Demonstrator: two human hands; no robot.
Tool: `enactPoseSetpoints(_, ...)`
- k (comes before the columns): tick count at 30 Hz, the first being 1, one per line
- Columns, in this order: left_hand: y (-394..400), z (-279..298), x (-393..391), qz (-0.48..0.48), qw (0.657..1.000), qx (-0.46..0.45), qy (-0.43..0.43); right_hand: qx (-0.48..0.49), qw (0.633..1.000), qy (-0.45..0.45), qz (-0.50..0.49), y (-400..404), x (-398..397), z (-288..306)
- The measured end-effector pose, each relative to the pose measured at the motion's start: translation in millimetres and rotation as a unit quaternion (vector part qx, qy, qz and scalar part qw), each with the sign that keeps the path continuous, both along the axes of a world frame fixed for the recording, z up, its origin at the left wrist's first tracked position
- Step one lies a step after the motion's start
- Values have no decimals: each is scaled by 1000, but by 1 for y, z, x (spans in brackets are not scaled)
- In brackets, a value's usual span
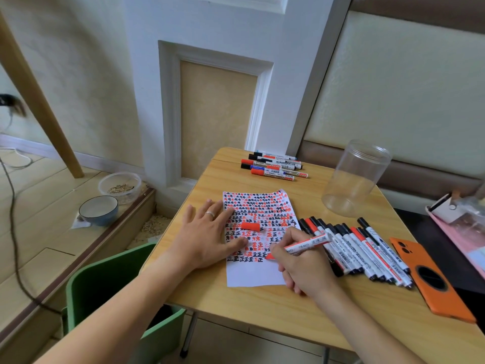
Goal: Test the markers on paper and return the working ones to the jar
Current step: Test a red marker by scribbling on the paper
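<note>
A red marker (305,243) with a white barrel is pinched in the grip of the right hand (301,269), its red tip set on the lower part of the paper (256,274). The print on the barrel is too small to be read. Its red cap (250,226) is laid on the paper, just beyond the left hand (207,239), whose fingers are spread flat and pressed on the sheet's left edge. The sheet is covered in rows of small red and black test marks; the character 正 can be made out in the lower rows. A row of capped black and red markers (359,248) is laid on the wooden surface (262,306) to the right of the paper. A second group of markers (274,165) is seen at the far edge. The clear jar (355,177) is placed upright beyond the row. An orange phone (430,279) is laid at the right edge.
</note>
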State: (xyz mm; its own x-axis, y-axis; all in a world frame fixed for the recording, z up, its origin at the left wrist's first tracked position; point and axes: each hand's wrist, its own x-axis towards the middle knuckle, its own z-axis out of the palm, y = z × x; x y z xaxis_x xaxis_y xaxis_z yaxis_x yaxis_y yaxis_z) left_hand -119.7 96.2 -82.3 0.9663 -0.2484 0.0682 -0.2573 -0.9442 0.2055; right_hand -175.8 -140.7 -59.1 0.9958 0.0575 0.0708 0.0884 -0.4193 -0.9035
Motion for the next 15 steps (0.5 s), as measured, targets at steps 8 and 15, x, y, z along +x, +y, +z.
enactPoseSetpoints(8,0,0,-1,-1,1000,-4,-1,-8,1000,3,7,-1,0,-1)
enactPoseSetpoints(15,0,0,0,0,1000,-4,-1,-4,1000,9,-9,1,1,-1)
